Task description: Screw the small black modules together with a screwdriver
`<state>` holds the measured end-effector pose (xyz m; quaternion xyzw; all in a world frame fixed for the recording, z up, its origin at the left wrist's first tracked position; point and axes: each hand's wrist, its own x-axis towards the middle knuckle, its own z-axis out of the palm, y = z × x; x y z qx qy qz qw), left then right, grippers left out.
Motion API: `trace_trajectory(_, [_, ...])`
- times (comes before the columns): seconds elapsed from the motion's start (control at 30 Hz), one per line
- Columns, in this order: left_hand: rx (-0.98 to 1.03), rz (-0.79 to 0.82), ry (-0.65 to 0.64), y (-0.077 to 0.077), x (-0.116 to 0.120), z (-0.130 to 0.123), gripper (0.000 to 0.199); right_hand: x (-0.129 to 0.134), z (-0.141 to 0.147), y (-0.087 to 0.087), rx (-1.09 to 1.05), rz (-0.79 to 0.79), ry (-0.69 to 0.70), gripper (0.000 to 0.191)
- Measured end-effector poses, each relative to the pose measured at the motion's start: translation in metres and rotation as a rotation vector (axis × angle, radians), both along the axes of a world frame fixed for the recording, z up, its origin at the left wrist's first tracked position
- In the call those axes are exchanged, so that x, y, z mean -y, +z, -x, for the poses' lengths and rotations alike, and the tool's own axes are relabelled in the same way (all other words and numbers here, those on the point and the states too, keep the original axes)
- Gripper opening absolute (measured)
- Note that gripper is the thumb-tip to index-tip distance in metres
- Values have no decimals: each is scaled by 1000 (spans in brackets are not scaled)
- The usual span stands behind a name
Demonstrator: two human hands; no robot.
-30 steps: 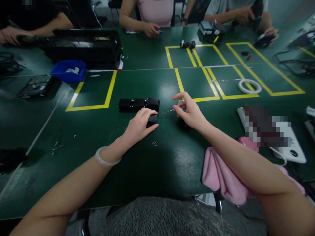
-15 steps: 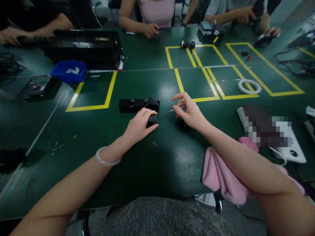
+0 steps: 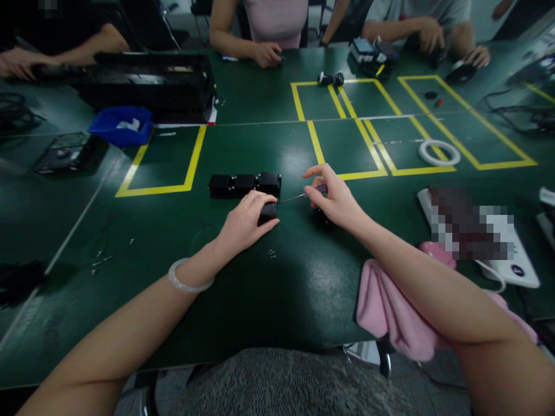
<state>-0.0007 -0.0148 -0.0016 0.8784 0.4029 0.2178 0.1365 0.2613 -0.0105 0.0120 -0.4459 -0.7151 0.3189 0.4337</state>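
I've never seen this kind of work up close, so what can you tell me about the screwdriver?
The screwdriver has a dark purplish handle and a thin, metallic-looking shaft. The right hand grips the handle. It lies nearly level, its shaft reaching left to the black block under the left hand. The tip's shape is too small to tell.

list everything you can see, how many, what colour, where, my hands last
Held block: one, black, left hand
Screwdriver: one, purplish, right hand
Blocks: three, black, in a row
Screws: several, silver, centre and left
Bin: one, blue, far left
Housing: one, black, behind bin
Ring: one, white, right
Cloth: one, pink, near right
Tape outlines: several, yellow, table
Table: green, centre
Co-workers: several, far side
Other items: various, edges, unclear
Hands: two, bare, centre
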Motion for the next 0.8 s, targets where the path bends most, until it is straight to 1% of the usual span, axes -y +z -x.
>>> trace_trajectory(0.1, [-7,-9,-2,-1,0,0,39,1,0,0,-2,39,0,12])
trace_trajectory(0.17, [-11,-17,-5,-1,-1,0,39,0,0,0,1,54,9,11])
trace_trajectory(0.37, [-10,-19,-4,-2,-1,0,38,-2,-1,-3,7,-12,14,24])
trace_trajectory(0.6, [-10,-25,-4,-2,-1,0,38,0,0,1,9,66,25,11])
trace_trajectory(0.73, [-8,-25,-11,-2,-1,0,38,-1,0,0,-10,2,2,17])
trace_trajectory(0.8, [-8,-19,-7,-1,-1,0,39,-2,0,-1,-17,-12,-13,15])
